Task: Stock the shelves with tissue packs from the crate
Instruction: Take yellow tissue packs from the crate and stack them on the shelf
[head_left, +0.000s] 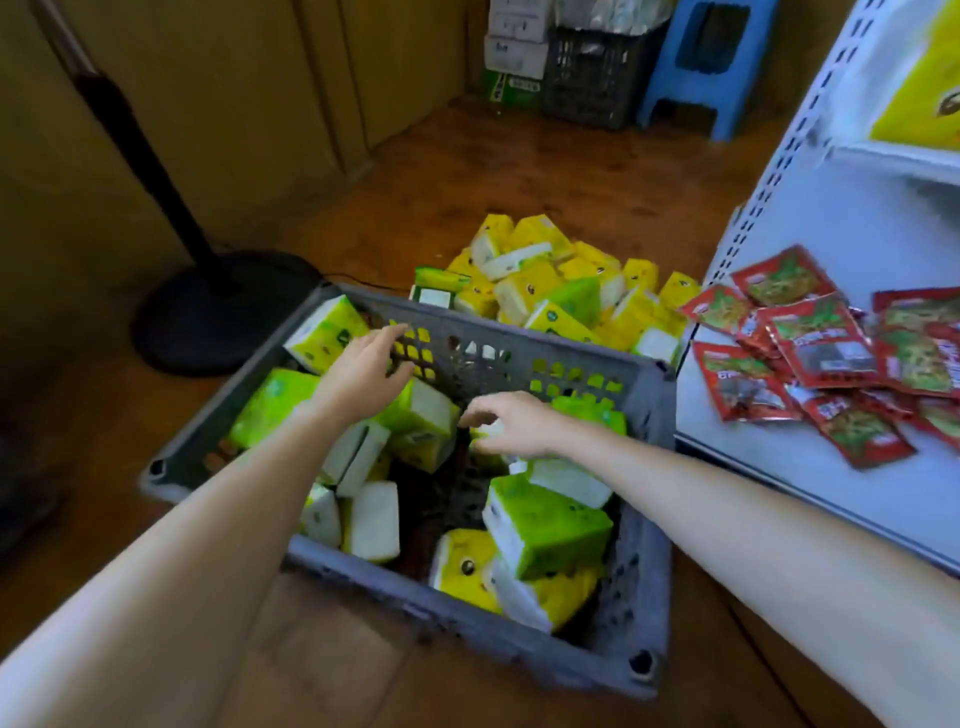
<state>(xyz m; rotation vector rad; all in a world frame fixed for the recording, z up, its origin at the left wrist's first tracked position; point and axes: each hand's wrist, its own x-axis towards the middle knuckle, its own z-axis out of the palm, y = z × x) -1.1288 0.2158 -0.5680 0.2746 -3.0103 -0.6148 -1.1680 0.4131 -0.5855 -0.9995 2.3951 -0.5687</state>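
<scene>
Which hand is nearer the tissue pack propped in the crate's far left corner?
Left. The left hand hovers just beside that pack; the right hand is over the crate's middle, farther off.

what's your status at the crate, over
Left hand open above packs in grey crate. Right hand gripping green tissue pack. Red snack sachets crowd the shelf.

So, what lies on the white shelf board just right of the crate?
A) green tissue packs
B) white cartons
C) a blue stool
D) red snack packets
D: red snack packets lie scattered on the shelf board beside the crate, while the tissue packs are in the crate and piled on the floor behind it.
</scene>
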